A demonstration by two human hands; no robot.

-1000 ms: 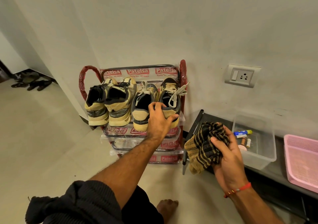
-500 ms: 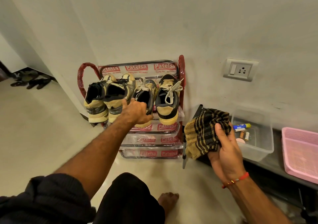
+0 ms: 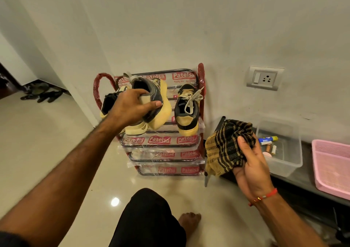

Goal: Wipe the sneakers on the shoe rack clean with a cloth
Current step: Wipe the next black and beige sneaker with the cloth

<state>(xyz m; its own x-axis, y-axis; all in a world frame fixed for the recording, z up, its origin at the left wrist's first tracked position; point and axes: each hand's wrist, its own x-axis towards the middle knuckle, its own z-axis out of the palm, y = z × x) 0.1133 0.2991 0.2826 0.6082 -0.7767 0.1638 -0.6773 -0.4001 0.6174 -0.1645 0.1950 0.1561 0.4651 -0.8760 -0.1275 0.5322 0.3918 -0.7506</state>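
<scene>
The head view looks down at a red metal shoe rack [image 3: 201, 95] wrapped in printed clear plastic, standing on a glossy cream floor [image 3: 47, 142] against a pale wall. The left hand [image 3: 130, 108] grips a grey and pale yellow sneaker [image 3: 157, 102] at its heel, thumb pressed on the side and fingers curled over the collar, and holds it lifted above the top shelf, tilted on its side. Behind the hand, two more yellow and black sneakers [image 3: 108, 104] sit on the left of the same shelf, partly hidden. A fourth black and yellow sneaker with loose white laces [image 3: 187, 112] rests on the right of the shelf, heel toward the camera. To the right of the rack, the right hand [image 3: 251, 163] clutches a bunched black and tan checked cloth [image 3: 225, 148], clear of the shoes. Beyond it, a dark low counter [image 3: 303, 182] carries a clear plastic tub [image 3: 291, 155] of small items and a pink plastic tray [image 3: 331, 167].
</scene>
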